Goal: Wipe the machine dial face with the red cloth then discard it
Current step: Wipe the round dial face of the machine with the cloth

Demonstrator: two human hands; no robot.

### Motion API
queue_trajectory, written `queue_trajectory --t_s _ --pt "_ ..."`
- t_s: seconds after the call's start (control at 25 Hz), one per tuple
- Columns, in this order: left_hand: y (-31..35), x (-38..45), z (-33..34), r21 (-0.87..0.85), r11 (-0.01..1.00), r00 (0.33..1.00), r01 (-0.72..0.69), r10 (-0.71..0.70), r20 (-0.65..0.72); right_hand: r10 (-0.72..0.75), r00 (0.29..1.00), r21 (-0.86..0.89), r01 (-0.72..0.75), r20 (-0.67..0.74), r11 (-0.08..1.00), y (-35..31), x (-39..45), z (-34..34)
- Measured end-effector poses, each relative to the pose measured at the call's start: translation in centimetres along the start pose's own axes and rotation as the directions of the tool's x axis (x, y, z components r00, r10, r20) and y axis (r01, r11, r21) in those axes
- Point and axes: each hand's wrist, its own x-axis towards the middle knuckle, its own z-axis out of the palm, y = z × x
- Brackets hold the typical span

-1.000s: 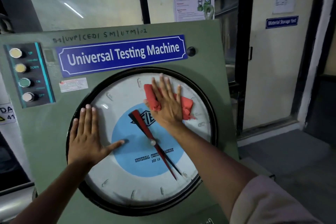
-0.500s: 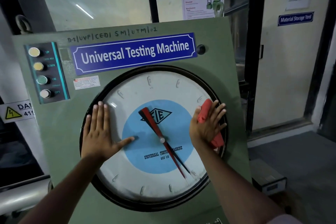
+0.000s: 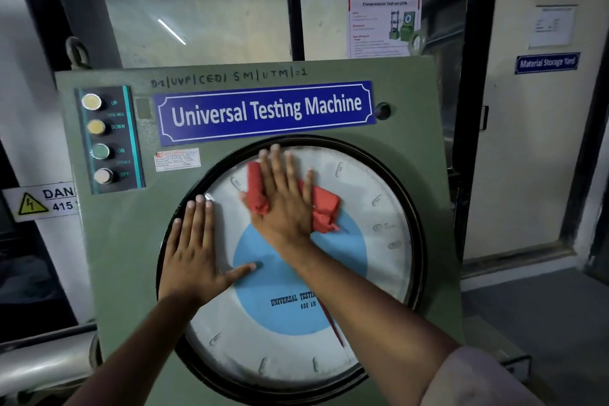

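The round dial face [image 3: 379,260], white with a blue centre and a black rim, fills the front of the green machine [image 3: 125,241]. My right hand [image 3: 285,204] lies flat on the upper middle of the dial, pressing the crumpled red cloth [image 3: 324,206] against the glass. The cloth shows on both sides of the hand. My left hand [image 3: 194,257] rests flat on the dial's left side, fingers spread, holding nothing. My right forearm hides most of the red pointer.
A blue "Universal Testing Machine" plate [image 3: 263,110] sits above the dial. A panel of several push buttons [image 3: 102,138] is at the upper left. A danger sign [image 3: 43,201] is on the left. A door [image 3: 527,128] and floor lie to the right.
My right hand has swept the red cloth from the dial's right edge back up to its upper middle. My left hand has stayed flat on the left side.
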Motion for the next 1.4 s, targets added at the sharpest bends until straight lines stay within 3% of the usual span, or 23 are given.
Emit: queue_trajectory --t_s 0.12,0.24,0.48,0.68,0.8,0.96,1.08,1.24,1.4 --pt "0.1 -0.2 -0.2 0.000 1.000 1.000 0.003 -0.003 0.001 -0.154 0.988 0.001 0.154 0.016 0.988 -0.2 0.7 0.5" --pt "0.3 -0.1 -0.2 0.010 1.000 1.000 0.007 -0.007 0.008 -0.167 0.986 -0.037 0.167 -0.007 0.985 3.0 2.5 -0.4" --pt "1.3 1.2 -0.5 0.007 1.000 1.000 -0.020 0.020 -0.006 0.183 0.983 -0.085 -0.185 -0.034 0.979 11.1 2.1 -2.9" --pt "1.5 1.0 -0.6 0.010 1.000 1.000 -0.026 0.026 -0.001 0.495 0.869 -0.081 -0.495 -0.030 0.865 15.6 -3.7 -3.9" --pt "1.5 1.1 -0.7 0.004 1.000 1.000 -0.030 0.030 -0.010 0.555 0.831 -0.011 -0.556 -0.025 0.831 15.8 -3.8 -4.4" --pt "1.3 1.2 -0.3 0.013 1.000 1.000 -0.028 0.028 -0.012 0.519 0.838 0.068 -0.516 -0.167 0.854 14.3 2.2 -5.3" --pt "1.0 1.3 -0.1 0.010 0.999 0.999 -0.045 0.046 -0.012 0.464 0.882 0.060 -0.460 -0.086 0.886 12.0 6.3 -5.3" --pt "0.8 1.3 0.2 0.009 0.999 0.999 -0.051 0.051 -0.013 0.258 0.966 0.038 -0.257 -0.024 0.966 7.7 8.7 -4.5" --pt "0.7 1.3 0.3 -0.002 0.999 0.999 -0.048 0.048 -0.018 0.020 1.000 -0.016 -0.020 -0.002 1.000 1.9 9.6 -3.2"
